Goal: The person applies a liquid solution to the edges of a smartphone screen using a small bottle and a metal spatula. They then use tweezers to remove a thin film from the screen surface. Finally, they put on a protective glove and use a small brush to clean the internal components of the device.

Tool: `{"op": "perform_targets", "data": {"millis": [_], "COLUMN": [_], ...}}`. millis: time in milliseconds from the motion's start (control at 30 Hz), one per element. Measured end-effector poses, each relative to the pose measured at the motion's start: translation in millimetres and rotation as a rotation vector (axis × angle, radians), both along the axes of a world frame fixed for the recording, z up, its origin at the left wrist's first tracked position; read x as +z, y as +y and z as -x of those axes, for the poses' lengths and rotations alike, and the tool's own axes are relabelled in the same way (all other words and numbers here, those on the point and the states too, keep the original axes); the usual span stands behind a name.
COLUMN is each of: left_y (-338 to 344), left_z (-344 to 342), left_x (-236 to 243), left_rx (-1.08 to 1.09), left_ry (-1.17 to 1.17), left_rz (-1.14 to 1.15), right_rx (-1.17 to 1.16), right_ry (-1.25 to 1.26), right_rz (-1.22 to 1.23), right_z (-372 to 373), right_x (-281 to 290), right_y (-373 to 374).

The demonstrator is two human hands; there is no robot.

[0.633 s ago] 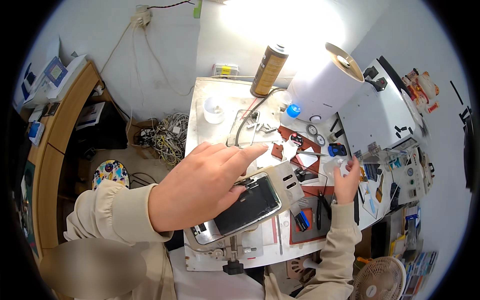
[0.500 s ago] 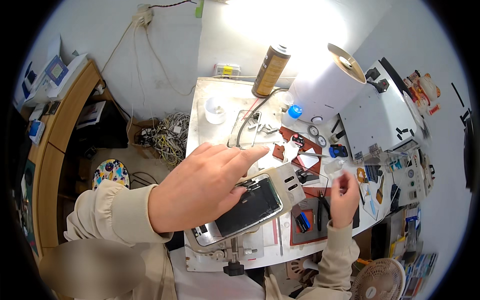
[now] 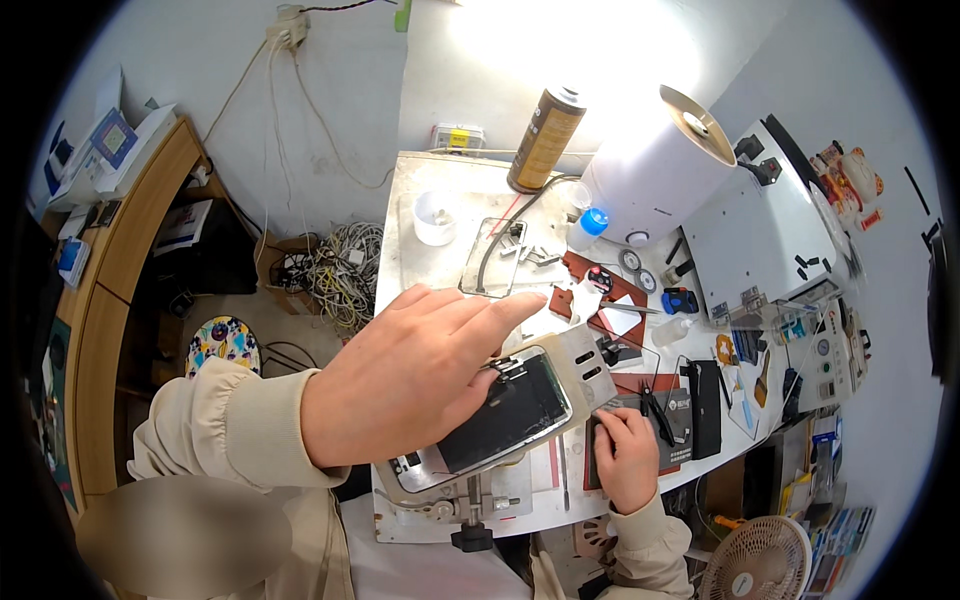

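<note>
The person's left hand [image 3: 390,380] spreads over the phone [image 3: 510,418], which sits at the hand's 4 o'clock in a pale holder [image 3: 590,365]; its thumb and forefinger are apart, though one cannot tell whether the hidden fingers grip anything. At the phone's 4 o'clock, the right hand [image 3: 627,462] curls over a dark mat [image 3: 675,405], its grip impossible to make out, with black pliers [image 3: 656,415] at its 1 o'clock.
</note>
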State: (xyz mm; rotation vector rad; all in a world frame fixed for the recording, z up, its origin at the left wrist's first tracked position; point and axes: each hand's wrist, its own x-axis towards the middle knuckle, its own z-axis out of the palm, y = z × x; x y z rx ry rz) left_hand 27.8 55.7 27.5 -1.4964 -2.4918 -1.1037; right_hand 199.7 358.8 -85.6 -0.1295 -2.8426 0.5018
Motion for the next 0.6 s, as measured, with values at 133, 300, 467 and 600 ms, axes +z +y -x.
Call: {"op": "perform_targets", "data": {"millis": [133, 300, 467, 600], "left_y": [0, 0, 0, 0], "left_z": [0, 0, 0, 0], "left_x": [1, -1, -1, -2], "left_rx": [0.000, -0.001, 0.012, 0.020], "left_ry": [-0.013, -0.012, -0.009, -0.005], "left_rz": [0.003, -0.003, 0.010, 0.017], "right_rx": [-0.073, 0.088, 0.345, 0.467], "right_ry": [0.142, 0.315, 0.230, 0.251], "right_rz": [0.052, 0.178, -0.036, -0.167], "right_z": [-3, 4, 36, 58], "right_x": [4, 74, 123, 124], "right_y": [18, 2, -32, -48]}}
